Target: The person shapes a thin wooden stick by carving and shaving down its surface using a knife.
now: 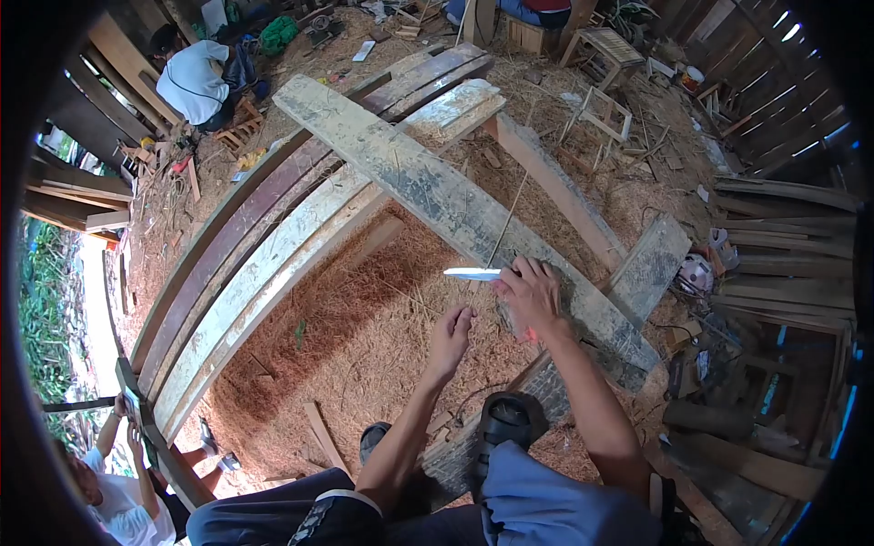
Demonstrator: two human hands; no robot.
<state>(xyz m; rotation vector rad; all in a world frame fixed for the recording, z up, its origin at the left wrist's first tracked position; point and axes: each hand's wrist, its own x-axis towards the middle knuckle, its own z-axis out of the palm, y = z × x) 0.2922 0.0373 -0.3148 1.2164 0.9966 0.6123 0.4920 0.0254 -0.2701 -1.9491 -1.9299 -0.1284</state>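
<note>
"What's lying around, starting from the left?"

"A person [123, 510] is showing at the lower left, and another person [196, 84] is crouching farther up. Long curved boards [273, 250] are arching over the shavings-covered floor [350, 341]."

"Anything getting in the way?"

"A broad, stained plank [401, 177] is crossing over the boards, its upper left corner jutting past them. It's running down to the right, close by the hands, and it's blocking part of the boards from view."

"And the left hand [451, 338]?"

"It's hovering below the plank's lower long edge, its fingers curling toward the thumb. I can't tell whether they're pinching anything thin."

"Where's the blade [472, 273]?"

"It's sticking out leftward from the right hand [531, 296], beside that same edge. It's looking slim and glaring white, narrowing to a point. The right hand's fingers are clamping on its near end, partly hiding it."

"What's sitting farther right?"

"A pale wooden frame [625, 126] is resting on the floor above the plank, a wide board [654, 264] is lying near the plank's lower right end, and stacked timber [783, 264] is lining the right side."
</note>
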